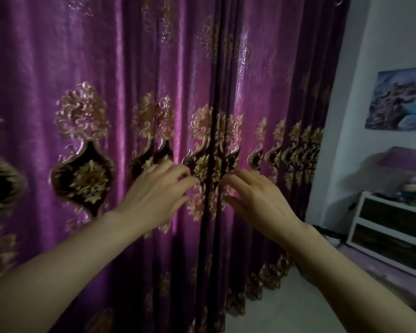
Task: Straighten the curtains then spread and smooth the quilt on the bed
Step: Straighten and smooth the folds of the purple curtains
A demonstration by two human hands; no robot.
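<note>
The purple satin-sheen curtains with gold floral medallions (pixel 154 80) fill nearly the whole view, hanging in soft vertical folds down to the pale floor (pixel 298 296). A dark vertical fold at the centre looks like the place where two panels meet, and both hands are reaching for it. That puts the work in its first step, straightening the curtains; no bed or quilt is in view, so the second half of the task appears not yet begun.

To the right, a white wall (pixel 370 68) carries a blue-toned picture (pixel 398 99), and below it stands a white cabinet with dark drawer fronts (pixel 389 234).

The left hand (pixel 156 191) is stretched toward the cloth just left of the central fold, fingers loosely curved and a little spread, their tips at or just touching the fabric; nothing is gathered in them. The right hand (pixel 255 198) mirrors it just right of the fold, fingers relaxed and apart, tips near the fabric; whether they touch cannot be told.

The next move likely calls for catching each inner edge and drawing the panels so the folds hang evenly.
</note>
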